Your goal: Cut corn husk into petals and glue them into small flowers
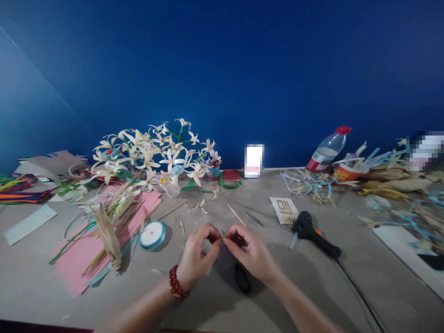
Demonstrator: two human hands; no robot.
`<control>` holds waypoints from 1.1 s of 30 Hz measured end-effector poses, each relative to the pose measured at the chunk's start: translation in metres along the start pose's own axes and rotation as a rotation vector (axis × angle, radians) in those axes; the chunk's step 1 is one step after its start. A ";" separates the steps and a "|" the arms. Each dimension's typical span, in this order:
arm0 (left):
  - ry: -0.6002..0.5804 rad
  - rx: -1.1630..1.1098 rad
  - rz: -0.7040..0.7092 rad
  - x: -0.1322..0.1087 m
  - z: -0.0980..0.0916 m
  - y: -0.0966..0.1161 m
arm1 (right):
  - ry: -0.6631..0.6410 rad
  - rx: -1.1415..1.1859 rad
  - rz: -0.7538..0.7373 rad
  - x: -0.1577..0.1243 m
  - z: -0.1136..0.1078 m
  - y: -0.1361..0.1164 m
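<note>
My left hand (202, 252), with a red bead bracelet (177, 283) at its wrist, meets my right hand (252, 253) just above the table. Thumb and forefinger are pinched together on both, fingertips touching or nearly so. Whatever sits between them is too small to make out. Below my right hand lies a pair of scissors, of which a black handle loop (243, 278) shows; the rest is hidden or in shadow. Left of my left hand rests a blue-edged ribbon spool (151, 235). A thin stick (237, 215) and pale petal scraps (203, 206) lie beyond the fingers.
White handmade flowers (149, 155) stand at the back left, behind pink paper (81, 259) with dried husks. On the right are a black glue gun (314, 236) with its cord, a tilted bottle (328, 148) and an orange cup (350, 171). A blue wall (222, 69) closes the back.
</note>
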State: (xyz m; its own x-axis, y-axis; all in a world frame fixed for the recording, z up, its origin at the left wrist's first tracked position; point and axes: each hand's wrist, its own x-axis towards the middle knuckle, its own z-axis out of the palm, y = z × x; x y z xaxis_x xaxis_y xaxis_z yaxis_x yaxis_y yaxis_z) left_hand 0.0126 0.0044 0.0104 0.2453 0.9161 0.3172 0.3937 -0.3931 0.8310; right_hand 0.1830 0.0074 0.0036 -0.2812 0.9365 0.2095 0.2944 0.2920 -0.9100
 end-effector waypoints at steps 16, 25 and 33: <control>-0.070 -0.005 0.017 0.007 -0.019 -0.007 | 0.140 0.040 0.011 -0.003 0.009 0.000; -0.018 0.096 0.094 0.002 -0.012 -0.008 | 0.188 -0.022 -0.074 -0.008 0.014 0.000; -0.002 0.019 0.063 0.006 -0.021 -0.005 | 0.266 -0.020 -0.062 -0.008 0.009 0.001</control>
State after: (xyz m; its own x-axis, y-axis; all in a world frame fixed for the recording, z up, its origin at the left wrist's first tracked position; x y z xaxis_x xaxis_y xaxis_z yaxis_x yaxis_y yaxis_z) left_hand -0.0061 0.0132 0.0178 0.2721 0.8893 0.3676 0.3938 -0.4515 0.8006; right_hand 0.1771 -0.0012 -0.0026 -0.0504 0.9341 0.3535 0.3024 0.3516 -0.8860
